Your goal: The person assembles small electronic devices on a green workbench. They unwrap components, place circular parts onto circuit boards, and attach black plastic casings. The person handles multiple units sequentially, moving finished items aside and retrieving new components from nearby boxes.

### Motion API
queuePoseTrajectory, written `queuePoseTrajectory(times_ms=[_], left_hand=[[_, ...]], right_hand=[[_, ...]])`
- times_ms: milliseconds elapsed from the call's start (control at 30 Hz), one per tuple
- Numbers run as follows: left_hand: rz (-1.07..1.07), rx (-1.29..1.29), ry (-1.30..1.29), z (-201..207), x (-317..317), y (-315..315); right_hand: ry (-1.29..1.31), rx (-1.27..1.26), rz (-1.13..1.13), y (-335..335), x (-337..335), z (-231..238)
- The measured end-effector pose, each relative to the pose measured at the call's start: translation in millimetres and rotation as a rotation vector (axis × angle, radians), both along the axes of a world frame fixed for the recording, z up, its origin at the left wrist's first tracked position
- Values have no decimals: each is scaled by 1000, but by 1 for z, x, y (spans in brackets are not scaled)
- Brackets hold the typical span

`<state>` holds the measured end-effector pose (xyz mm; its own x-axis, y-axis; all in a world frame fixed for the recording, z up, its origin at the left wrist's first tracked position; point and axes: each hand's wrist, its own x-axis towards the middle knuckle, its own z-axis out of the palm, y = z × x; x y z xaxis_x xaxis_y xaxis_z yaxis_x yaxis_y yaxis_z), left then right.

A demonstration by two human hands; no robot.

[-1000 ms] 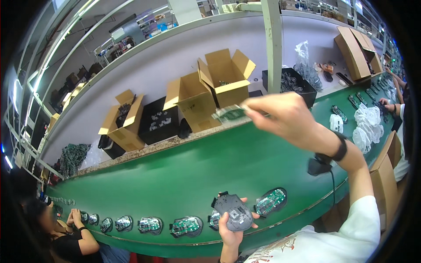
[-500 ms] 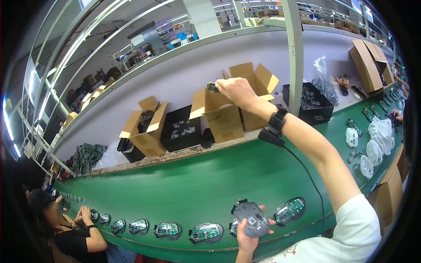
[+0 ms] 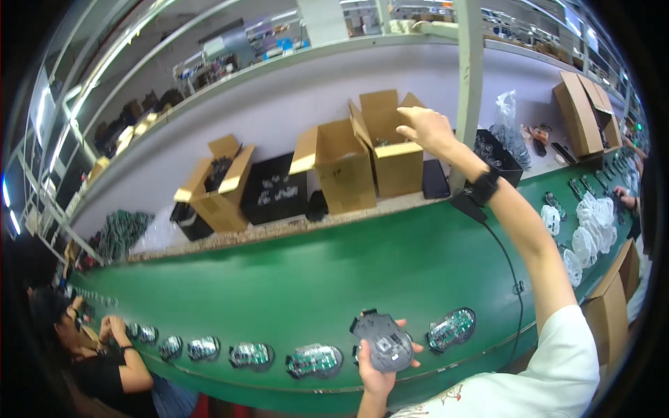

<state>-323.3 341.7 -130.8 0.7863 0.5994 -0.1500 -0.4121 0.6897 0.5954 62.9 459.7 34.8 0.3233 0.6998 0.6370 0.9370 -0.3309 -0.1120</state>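
Note:
My left hand (image 3: pixel 377 380) grips a dark grey rounded plastic housing (image 3: pixel 387 343) above the near edge of the green bench. Its thumb lies along one side and its fingertips come out on the other. My right hand (image 3: pixel 430 131) is raised over an open cardboard box (image 3: pixel 403 171), with finger and thumb apart and nothing visible between them. Small parts show just inside that box. To the right of the held housing lies a similar housing with a green circuit board (image 3: pixel 451 330). Another board-filled housing (image 3: pixel 315 361) lies to its left.
More board-filled housings (image 3: pixel 251 355) line the near edge leftward, where a co-worker (image 3: pixel 111 355) sits. Along the back stand another open box (image 3: pixel 345 177), a black bin (image 3: pixel 275 191) and a post (image 3: pixel 468 83). A black cable (image 3: pixel 512 272) trails from my right wrist. White bagged parts (image 3: pixel 592 223) lie at right.
My right hand has moved right, from the left box to over the neighbouring one. The small green circuit board it held is gone from its fingers, which have opened. My left hand still holds the housing.

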Motion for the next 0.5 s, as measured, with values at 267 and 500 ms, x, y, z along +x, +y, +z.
queuePoseTrajectory(times_ms=[267,500], left_hand=[[33,-6,-5,-1,-3,-2],[-73,63,51,6,-1,-6]], right_hand=[[400,-349,647,-135,-142,-32],[1025,-590,632,-195,-175,-67]])
